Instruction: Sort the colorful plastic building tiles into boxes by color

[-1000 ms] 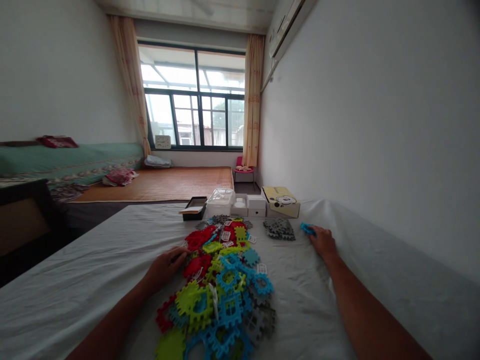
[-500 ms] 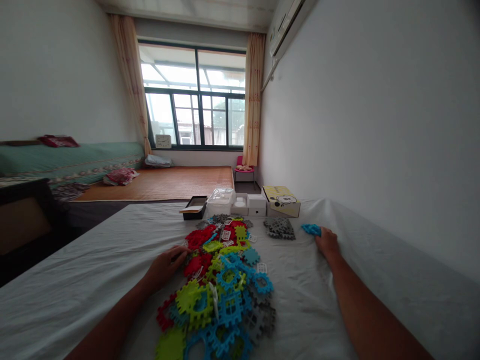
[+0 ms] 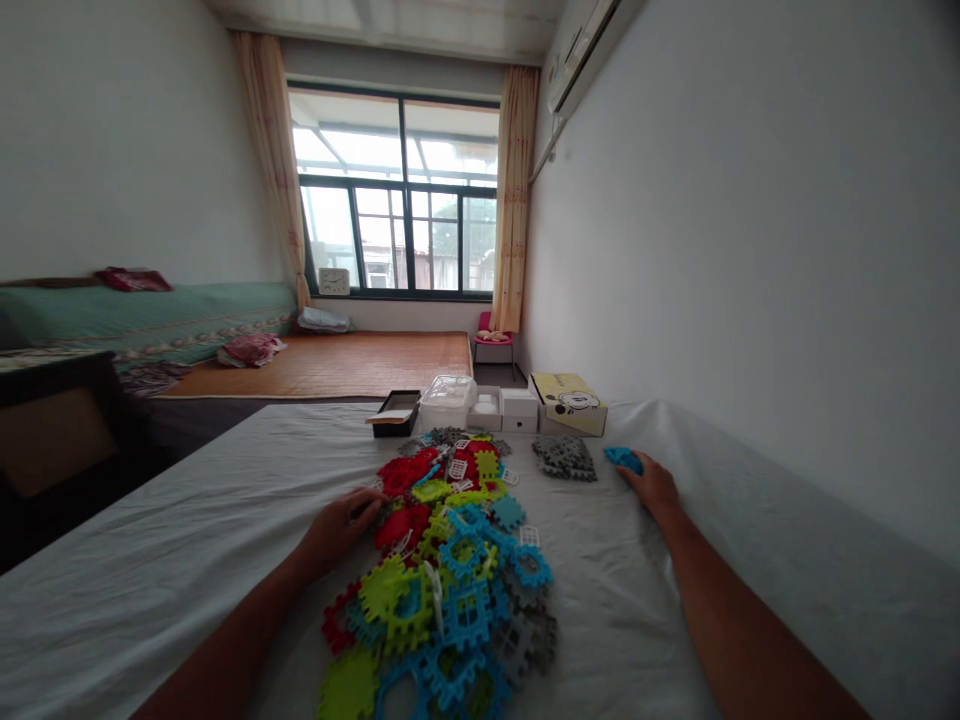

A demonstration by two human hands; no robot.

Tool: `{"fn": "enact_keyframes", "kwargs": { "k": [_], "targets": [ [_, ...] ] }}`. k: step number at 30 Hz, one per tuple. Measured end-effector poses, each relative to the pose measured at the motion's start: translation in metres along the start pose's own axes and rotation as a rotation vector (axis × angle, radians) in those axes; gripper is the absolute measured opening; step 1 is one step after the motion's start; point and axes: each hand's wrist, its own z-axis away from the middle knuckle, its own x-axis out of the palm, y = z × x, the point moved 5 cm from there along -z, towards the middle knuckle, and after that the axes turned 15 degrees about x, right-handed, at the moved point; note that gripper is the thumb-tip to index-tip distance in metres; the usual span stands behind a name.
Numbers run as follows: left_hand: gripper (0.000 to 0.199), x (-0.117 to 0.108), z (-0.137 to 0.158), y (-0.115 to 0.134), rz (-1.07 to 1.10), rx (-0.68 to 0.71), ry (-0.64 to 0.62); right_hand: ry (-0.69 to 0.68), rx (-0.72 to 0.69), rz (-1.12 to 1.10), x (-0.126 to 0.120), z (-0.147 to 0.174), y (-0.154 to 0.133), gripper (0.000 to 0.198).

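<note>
My left hand (image 3: 346,525) rests at the left edge of a heap of toothed plastic building pieces, its fingertips touching the heap beside the red pieces (image 3: 405,524). Its fingers are loosely bent, thumb apart, and I see nothing held in them. Over on the right, my right hand (image 3: 654,487) has thumb and forefinger at the near end of a small stack of blue building pieces (image 3: 622,459) on the cloth. Blue pieces (image 3: 463,605) and lime-green pieces (image 3: 386,590) make up much of the near heap. Grey pieces (image 3: 564,458) lie stacked left of my right hand.
Along the far edge of the white-clothed table (image 3: 247,500) stand a black open box (image 3: 396,425), a clear plastic tub (image 3: 447,402), white boxes (image 3: 519,408) and a yellow carton (image 3: 568,405). A wall (image 3: 787,300) rises on the right. A bed (image 3: 375,360) lies beyond.
The whole view has shifted slightly, so everything sits a little further right. My right thumb now shows lower, apart from the forefinger at the blue stack. My left hand stays by the heap.
</note>
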Motion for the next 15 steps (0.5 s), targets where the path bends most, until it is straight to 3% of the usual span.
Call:
{"fn": "enact_keyframes", "kwargs": {
  "k": [2,5,7,9,11,15],
  "targets": [
    [0.036,0.0,0.0,0.001,0.005,0.001,0.001,0.043,0.007,-0.023,-0.008,0.001,-0.009,0.051],
    [0.035,-0.001,-0.001,0.002,0.004,-0.005,-0.003,0.122,-0.06,-0.158,-0.033,0.012,-0.04,0.04],
    [0.035,-0.002,-0.001,0.003,0.005,-0.004,-0.006,-0.032,-0.196,-0.321,-0.043,0.031,-0.075,0.032],
    [0.035,-0.002,-0.001,0.003,0.004,0.0,-0.007,-0.364,-0.385,-0.449,-0.043,0.062,-0.117,0.03],
    [0.035,-0.002,-0.001,0.003,-0.001,0.001,-0.006,-0.561,-0.518,-0.485,-0.043,0.097,-0.15,0.031],
    [0.036,-0.001,0.0,0.001,-0.015,-0.001,-0.006,-0.69,-0.724,-0.454,-0.04,0.155,-0.185,0.049]
  ]
}}
